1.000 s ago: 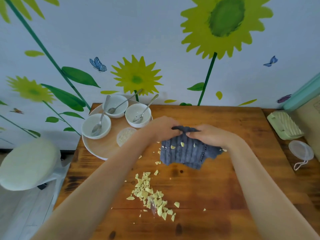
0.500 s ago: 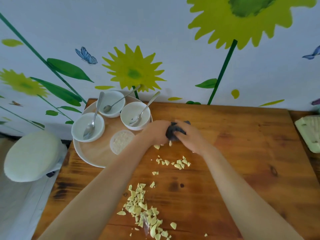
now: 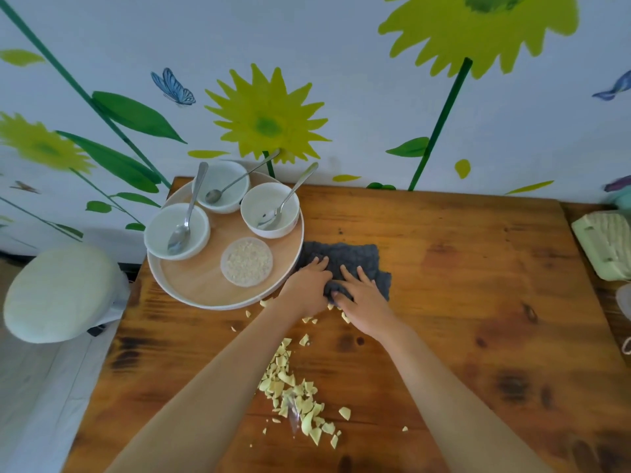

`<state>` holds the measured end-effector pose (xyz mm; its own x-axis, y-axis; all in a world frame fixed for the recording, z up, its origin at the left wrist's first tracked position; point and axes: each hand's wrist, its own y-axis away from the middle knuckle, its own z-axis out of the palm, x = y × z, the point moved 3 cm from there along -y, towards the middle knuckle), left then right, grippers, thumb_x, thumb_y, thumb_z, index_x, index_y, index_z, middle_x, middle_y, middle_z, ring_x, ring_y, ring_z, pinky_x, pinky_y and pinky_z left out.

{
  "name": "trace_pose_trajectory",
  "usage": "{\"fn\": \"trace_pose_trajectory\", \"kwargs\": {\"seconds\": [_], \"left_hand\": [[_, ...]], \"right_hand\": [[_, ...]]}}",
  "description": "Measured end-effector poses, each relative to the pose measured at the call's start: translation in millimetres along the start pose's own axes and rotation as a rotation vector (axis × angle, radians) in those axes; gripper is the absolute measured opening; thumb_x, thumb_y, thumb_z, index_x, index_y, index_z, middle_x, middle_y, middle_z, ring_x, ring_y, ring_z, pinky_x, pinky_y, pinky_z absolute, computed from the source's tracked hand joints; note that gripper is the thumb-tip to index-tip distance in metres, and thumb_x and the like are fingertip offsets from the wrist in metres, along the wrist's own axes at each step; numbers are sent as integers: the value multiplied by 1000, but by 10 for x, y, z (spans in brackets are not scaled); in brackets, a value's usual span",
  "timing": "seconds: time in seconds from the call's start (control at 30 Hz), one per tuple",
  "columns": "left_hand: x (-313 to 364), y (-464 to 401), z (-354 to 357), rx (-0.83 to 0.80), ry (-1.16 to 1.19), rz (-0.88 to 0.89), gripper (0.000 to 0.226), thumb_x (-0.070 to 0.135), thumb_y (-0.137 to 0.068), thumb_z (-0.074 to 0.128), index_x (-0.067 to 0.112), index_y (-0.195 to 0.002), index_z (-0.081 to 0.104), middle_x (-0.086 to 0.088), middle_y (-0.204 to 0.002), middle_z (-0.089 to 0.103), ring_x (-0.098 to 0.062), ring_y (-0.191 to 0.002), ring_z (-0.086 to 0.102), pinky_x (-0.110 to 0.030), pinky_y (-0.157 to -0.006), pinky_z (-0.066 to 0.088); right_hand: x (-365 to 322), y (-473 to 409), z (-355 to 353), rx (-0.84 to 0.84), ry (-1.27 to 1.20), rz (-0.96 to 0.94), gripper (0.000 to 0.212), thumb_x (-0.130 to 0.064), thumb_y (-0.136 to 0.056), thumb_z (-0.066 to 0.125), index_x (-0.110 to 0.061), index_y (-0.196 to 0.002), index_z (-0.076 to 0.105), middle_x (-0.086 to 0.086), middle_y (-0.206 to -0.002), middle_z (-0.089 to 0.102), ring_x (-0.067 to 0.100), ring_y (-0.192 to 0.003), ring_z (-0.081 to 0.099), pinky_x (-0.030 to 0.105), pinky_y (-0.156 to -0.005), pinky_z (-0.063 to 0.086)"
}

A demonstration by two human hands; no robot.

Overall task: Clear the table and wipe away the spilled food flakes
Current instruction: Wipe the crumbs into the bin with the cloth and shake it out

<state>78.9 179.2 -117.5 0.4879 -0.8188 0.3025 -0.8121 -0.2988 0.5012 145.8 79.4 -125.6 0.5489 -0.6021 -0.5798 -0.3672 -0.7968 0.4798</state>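
Here both hands (image 3: 336, 290) press the grey cloth (image 3: 353, 259) flat; long axis left-right.

A pale blue-white wall (image 3: 358, 80) fills the upper half, painted with large yellow-green sunflowers (image 3: 268, 122) on dark green stems, long green leaves (image 3: 135, 114) and small blue butterflies (image 3: 173, 87). Against it stands a knotty, warm-brown wooden table (image 3: 478, 302) with dark scorch-like patches. At the left — lower than the tabletop — sits a round pale-green cushioned stool (image 3: 58, 291) on a light grey plank floor (image 3: 37, 404). Soft, even daylight; no hard shadows.
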Motion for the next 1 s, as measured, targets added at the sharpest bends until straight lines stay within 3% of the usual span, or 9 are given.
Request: {"fn": "trace_pose_trajectory", "kwargs": {"seconds": [0.2,0.33,0.5,0.87,1.0], "left_hand": [[-97,382,233,-5,-2,-7,35,23,-92,47,5,-122,50,-5,-158,8,-17,-147,1,-41,-117,20],[-124,689,369,5,-24,-45,35,27,-92,46,9,-122,51,0,-159,8,-13,-147,2,-49,-115,8],[-174,1009,507,36,-71,-75,38,29,-90,46,12,-124,52,-1,-158,14,-12,-146,7,-42,-116,1],[-259,1556,747,-18,19,-152,43,25,-89,45,16,-131,46,5,-158,14,-8,-146,8,-42,-119,-6],[-269,1623,734,2,66,-172,49,24,-88,44,16,-137,41,4,-153,29,-10,-144,18,-40,-118,-5]], "right_hand": [[-143,310,424,-4,52,19,41,-40,-99,32,-35,-139,38,-5,-158,3,23,-146,-9,47,-117,-3],[-236,497,620,-16,82,3,42,-40,-99,32,-36,-140,38,-4,-158,3,22,-146,-9,46,-117,-3],[-359,717,814,-47,86,-18,41,-41,-98,32,-35,-138,41,-5,-158,7,21,-146,-7,45,-117,-3],[-608,1092,1130,-115,106,-34,40,-41,-98,31,-37,-136,43,-8,-157,15,18,-146,-1,45,-117,8],[-658,1133,1109,-140,65,-15,41,-39,-98,33,-33,-137,42,-8,-155,22,17,-146,7,46,-115,14]]}}
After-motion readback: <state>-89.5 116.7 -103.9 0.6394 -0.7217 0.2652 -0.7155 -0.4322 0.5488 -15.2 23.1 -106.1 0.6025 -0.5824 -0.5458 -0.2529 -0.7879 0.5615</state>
